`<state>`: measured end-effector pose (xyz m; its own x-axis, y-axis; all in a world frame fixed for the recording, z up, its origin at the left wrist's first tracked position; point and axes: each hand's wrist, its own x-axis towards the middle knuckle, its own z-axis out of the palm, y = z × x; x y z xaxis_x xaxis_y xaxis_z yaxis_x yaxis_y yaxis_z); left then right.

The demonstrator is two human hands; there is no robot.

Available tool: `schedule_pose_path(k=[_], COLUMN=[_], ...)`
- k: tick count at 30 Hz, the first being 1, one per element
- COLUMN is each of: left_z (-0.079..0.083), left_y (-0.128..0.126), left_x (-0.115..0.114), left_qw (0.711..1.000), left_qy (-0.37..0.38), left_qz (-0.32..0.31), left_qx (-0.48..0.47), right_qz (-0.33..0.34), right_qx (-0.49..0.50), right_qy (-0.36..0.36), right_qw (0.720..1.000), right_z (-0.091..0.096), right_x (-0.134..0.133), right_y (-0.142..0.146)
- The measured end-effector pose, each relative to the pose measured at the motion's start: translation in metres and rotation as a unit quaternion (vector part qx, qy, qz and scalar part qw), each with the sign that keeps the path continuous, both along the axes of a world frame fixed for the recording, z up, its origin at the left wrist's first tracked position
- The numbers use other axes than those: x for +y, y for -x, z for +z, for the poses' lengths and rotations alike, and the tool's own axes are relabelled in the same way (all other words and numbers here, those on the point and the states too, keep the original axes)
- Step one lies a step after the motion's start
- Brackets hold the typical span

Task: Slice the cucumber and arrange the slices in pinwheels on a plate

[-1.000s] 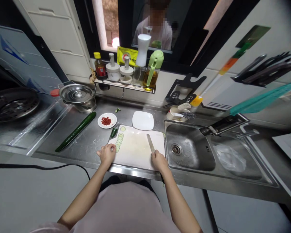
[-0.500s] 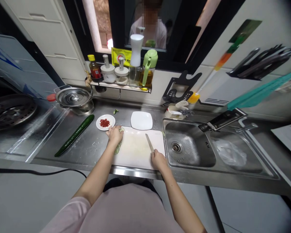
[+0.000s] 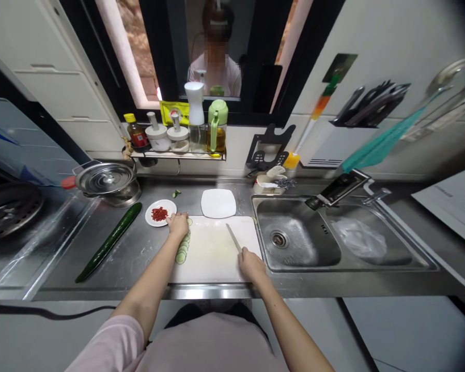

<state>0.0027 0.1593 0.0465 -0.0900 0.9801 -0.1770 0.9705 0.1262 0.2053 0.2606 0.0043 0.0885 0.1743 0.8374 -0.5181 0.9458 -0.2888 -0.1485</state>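
Note:
A white cutting board (image 3: 213, 253) lies on the steel counter before me. A row of cucumber slices (image 3: 183, 249) runs along its left edge. My left hand (image 3: 177, 224) is at the board's far left corner, fingers curled over something I cannot make out, where a cucumber piece lay. My right hand (image 3: 250, 264) grips the handle of a knife (image 3: 232, 237), whose blade rests flat on the board and points away from me.
A whole cucumber (image 3: 109, 241) lies left of the board. A small plate of red chilli (image 3: 160, 212) and a white square plate (image 3: 218, 202) sit behind it. The sink (image 3: 298, 243) is right of it. A lidded pot (image 3: 105, 181) and condiment shelf (image 3: 176, 152) stand behind.
My left hand moved from the board's near left corner up to its far left corner, over the cucumber end. The right hand and knife stayed put. The view tilted upward.

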Motion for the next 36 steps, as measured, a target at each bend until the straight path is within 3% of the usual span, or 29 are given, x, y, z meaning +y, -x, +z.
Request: schedule_pose_path(k=[8,11,14,19,24,36], left_z=[0.012,0.015,0.015,0.01,0.005,-0.004], left_y=[-0.008,-0.018,-0.033,-0.053,-0.053,-0.054], left_x=[0.0,-0.009,-0.024,-0.047,-0.05,-0.053], left_qw=[0.995,0.98,0.968,0.977,0.988,0.991], left_qy=[-0.005,0.016,0.057,0.073,0.059,0.034], left_qz=[0.057,0.098,0.09,0.027,-0.012,0.022], left_qx=[-0.08,-0.171,-0.226,-0.199,-0.143,-0.125], right_qz=[0.002,0.001,-0.004,0.006,0.014,0.069], right_qx=[0.008,0.009,0.009,0.015,0.01,0.031], right_qy=[-0.004,-0.006,-0.003,-0.005,-0.017,-0.03], right_qw=[1.0,1.0,1.0,1.0,1.0,0.997], right_z=[0.002,0.002,0.003,0.003,0.003,0.015], right_x=[-0.001,-0.001,-0.001,0.0,-0.002,-0.018], right_y=[0.0,0.001,0.001,0.001,0.0,0.008])
